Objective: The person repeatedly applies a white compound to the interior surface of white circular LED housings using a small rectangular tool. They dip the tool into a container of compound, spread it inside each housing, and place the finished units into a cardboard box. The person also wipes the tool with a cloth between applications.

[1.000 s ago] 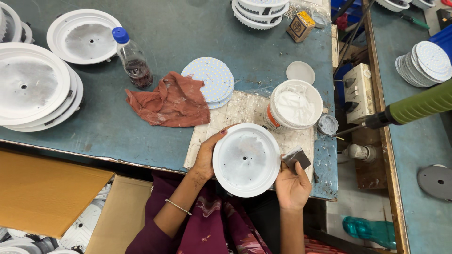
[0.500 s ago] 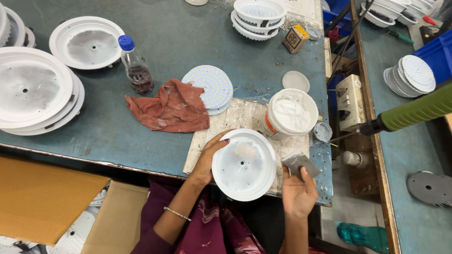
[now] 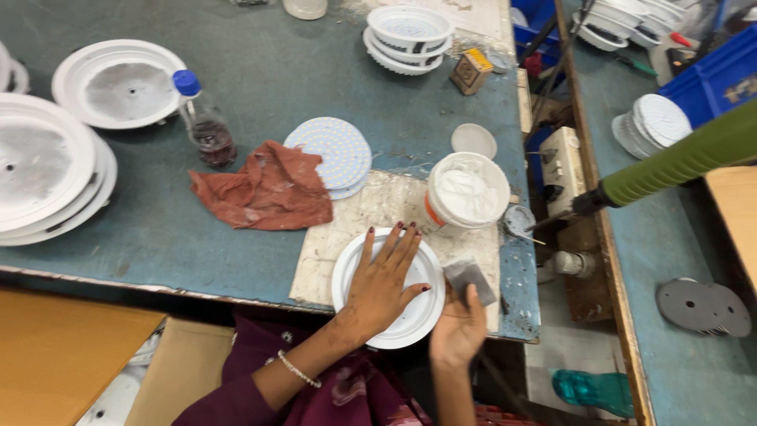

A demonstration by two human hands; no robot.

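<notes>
My left hand [image 3: 383,282] lies flat, fingers spread, on a round white dish-shaped housing [image 3: 420,314] that rests on a stained white board [image 3: 369,213] at the near table edge. My right hand [image 3: 458,327] is just right of the housing and holds a small grey rectangular pad [image 3: 469,279] between thumb and fingers. A white tub of white paste [image 3: 467,192] stands open just beyond the housing. A round white disc dotted with small chips [image 3: 333,150] lies further back on the left.
A rust-red rag [image 3: 266,192] and a small blue-capped bottle [image 3: 202,121] sit to the left. White housings are stacked at far left [image 3: 43,173] and back centre [image 3: 410,35]. A green-handled tool [image 3: 678,158] hangs at right over a second bench with grey discs [image 3: 702,304].
The housing, earlier held tilted and gripped at its left rim, now lies on the board with my left hand flat on top. My right hand with the pad stays beside it.
</notes>
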